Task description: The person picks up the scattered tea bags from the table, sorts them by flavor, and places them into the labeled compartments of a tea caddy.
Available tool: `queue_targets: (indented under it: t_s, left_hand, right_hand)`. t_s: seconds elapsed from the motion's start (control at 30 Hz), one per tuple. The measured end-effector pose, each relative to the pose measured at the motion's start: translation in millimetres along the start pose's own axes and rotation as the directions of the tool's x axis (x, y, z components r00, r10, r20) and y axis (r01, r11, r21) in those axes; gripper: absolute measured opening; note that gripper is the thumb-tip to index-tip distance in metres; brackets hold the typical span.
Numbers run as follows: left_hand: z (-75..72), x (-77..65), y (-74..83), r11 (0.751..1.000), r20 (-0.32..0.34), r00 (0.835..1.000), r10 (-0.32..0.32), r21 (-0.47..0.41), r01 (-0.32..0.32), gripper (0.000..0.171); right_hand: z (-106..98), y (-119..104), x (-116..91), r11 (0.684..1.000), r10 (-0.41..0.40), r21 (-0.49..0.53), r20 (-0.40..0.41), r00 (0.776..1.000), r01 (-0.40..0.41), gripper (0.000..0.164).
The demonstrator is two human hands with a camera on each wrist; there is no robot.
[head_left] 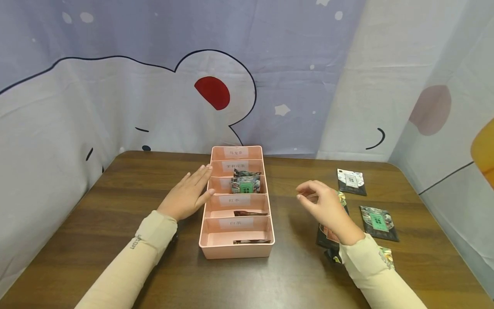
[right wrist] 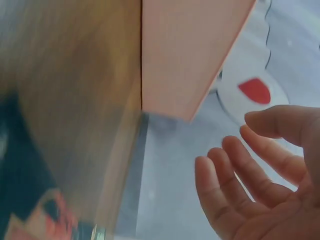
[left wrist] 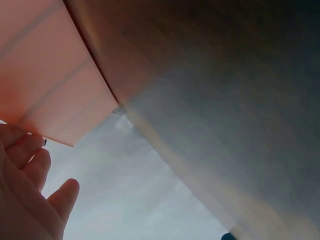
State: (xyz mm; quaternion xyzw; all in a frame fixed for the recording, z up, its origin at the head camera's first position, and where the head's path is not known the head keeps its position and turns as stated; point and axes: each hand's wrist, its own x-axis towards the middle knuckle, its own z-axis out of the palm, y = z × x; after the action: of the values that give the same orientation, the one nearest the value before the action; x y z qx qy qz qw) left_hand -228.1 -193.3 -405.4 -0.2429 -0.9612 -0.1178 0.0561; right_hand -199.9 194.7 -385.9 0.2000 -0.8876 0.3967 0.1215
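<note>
A long pink divided box (head_left: 237,252) stands on the table, its several compartments bearing white paper labels. My left hand (head_left: 187,193) lies along the box's left rim with straight fingers; in the left wrist view its fingertips meet the pink wall. A green-labelled tea sachet (head_left: 245,185) leans in the middle compartment. Other sachets stand on edge: a dark one (head_left: 247,173) behind it, a reddish one (head_left: 250,213) in front, and one (head_left: 251,241) in the nearest compartment. My right hand (head_left: 326,210) hovers between the box and the loose sachets, fingers loosely bent, holding nothing.
On the right lie a white-and-black sachet (head_left: 351,182) and a green-labelled one (head_left: 379,222). More sachets (head_left: 323,238) are partly hidden beneath my right hand and forearm. A patterned curtain (head_left: 293,86) hangs behind the wooden table (head_left: 127,201).
</note>
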Motion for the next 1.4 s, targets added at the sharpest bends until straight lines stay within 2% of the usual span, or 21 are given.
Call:
queue_targets:
  t_s: [0.17, 0.5, 0.63, 0.83, 0.93, 1.03, 1.17, 1.4]
  left_hand:
    - [-1.2, 0.3, 0.3, 1.0, -0.001, 1.0, 0.006, 0.017, -0.006, 0.072]
    - [-2.5, 1.6, 0.9, 1.0, 0.004, 1.0, 0.001, 0.01, -0.001, 0.072]
    - [-2.6, 1.5, 1.1, 1.0, 0.004, 1.0, -0.001, 0.009, 0.001, 0.072]
    - [-2.2, 0.8, 1.3, 1.0, 0.006, 1.0, -0.006, 0.0, 0.006, 0.072]
    - [-1.3, 0.6, 0.9, 1.0, 0.003, 1.0, -0.005, 0.0, 0.005, 0.072]
    - [-0.4, 0.2, 0.5, 1.0, 0.003, 1.0, -0.005, 0.002, 0.005, 0.072]
    - [0.2, 0.1, 0.1, 1.0, 0.004, 1.0, -0.007, 0.0, 0.007, 0.072]
    - [-0.5, 0.0, 0.5, 1.0, 0.003, 1.0, -0.007, -0.003, 0.007, 0.072]
  right_hand:
    - [-17.5, 10.6, 3.0, 0.989, 0.123, -0.083, 0.002, 0.992, -0.123, 0.016]
    - [-43.1, 40.3, 8.7, 0.937, 0.308, -0.169, -0.007, 0.951, -0.305, 0.031]
    - [-48.7, 48.2, 8.4, 0.901, 0.386, -0.211, -0.008, 0.922, -0.379, 0.037]
    - [-55.1, 59.0, 7.7, 0.822, 0.523, -0.293, 0.047, 0.851, -0.489, 0.051]
    - [-56.5, 63.4, 7.2, 0.796, 0.555, -0.33, 0.063, 0.829, -0.508, 0.055]
    - [-55.7, 66.7, 6.8, 0.779, 0.571, -0.356, 0.066, 0.818, -0.515, 0.044]
    - [-54.4, 69.1, 6.9, 0.77, 0.581, -0.372, 0.07, 0.811, -0.519, 0.033]
    - [-55.4, 73.4, 8.3, 0.779, 0.569, -0.386, 0.105, 0.815, -0.494, 0.034]
